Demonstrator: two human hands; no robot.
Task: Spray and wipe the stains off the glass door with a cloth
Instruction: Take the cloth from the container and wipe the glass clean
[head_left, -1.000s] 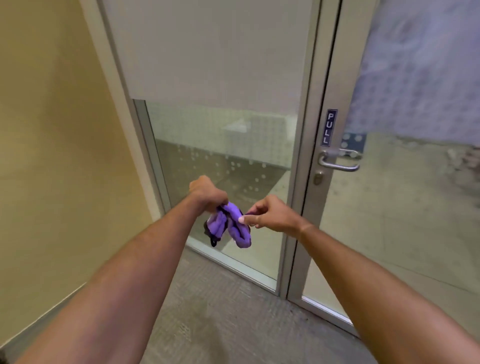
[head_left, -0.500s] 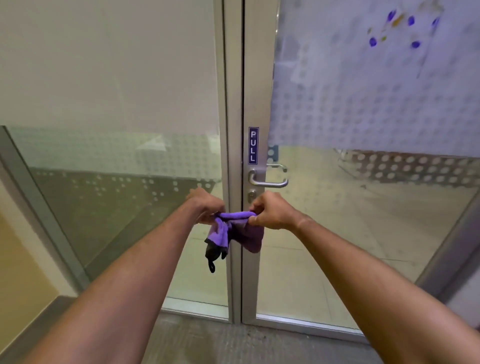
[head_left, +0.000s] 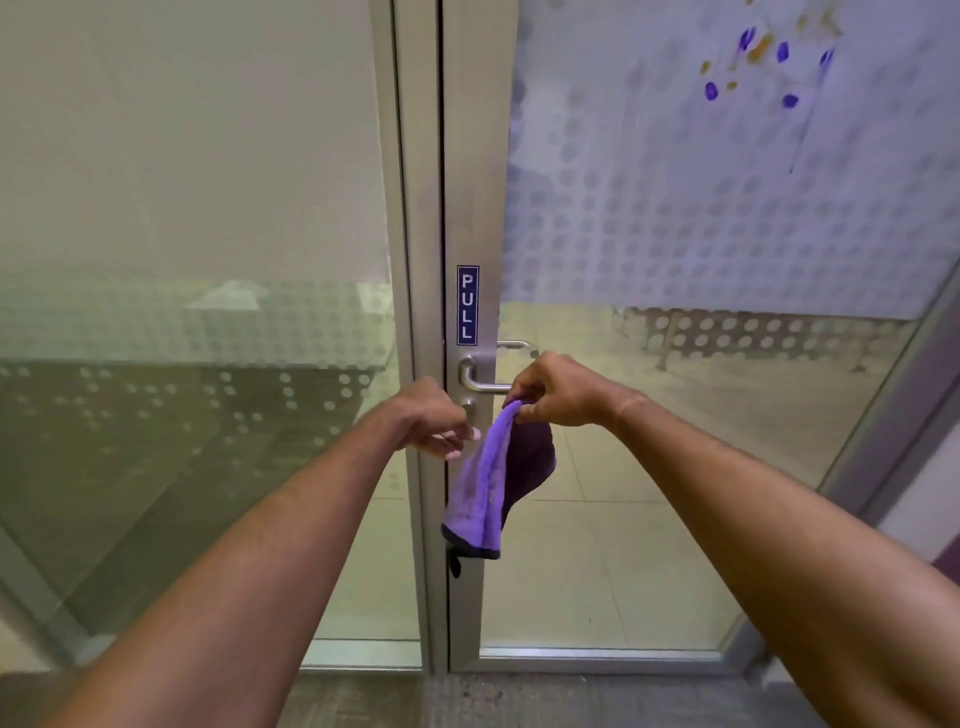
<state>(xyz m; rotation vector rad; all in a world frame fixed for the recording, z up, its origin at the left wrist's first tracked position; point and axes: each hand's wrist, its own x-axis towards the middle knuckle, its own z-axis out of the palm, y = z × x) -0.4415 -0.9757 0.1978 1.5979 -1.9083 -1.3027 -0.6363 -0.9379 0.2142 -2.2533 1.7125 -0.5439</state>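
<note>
Right hand (head_left: 558, 389) pinches purple cloth (head_left: 488, 483); left hand (head_left: 434, 418) released; stains (head_left: 769, 62) on glass door (head_left: 701, 208).

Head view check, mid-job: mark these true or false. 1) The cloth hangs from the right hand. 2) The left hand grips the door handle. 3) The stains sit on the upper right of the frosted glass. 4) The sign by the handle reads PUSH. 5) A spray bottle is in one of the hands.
1) True: the purple cloth hangs pinched in the right hand.
2) False: the left hand is below and left of the door handle, fingers loose beside the cloth, not on the handle.
3) True: purple and orange stains mark the upper right glass.
4) False: the sign reads PULL.
5) False: no spray bottle is in view.
</note>
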